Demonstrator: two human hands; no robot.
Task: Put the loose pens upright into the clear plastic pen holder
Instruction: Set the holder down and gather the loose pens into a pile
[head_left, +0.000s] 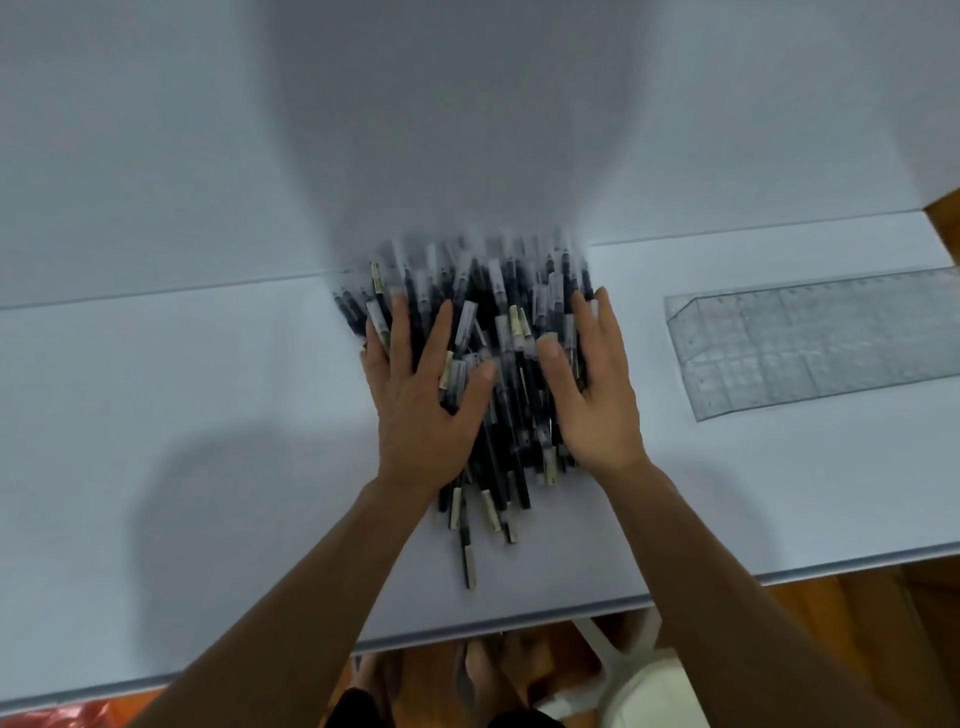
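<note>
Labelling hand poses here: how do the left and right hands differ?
The left hand lies flat, palm down, fingers spread on top of the pens. The right hand stands tilted on edge against the pens' right side, fingers together. Both touch the pens with straight fingers, gripping nothing.

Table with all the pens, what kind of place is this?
Probably a home or small workshop; hard to be sure. A big pile of pens lies on a plain pale table, a clear pen holder sits to its right, and wooden floor shows below.
</note>
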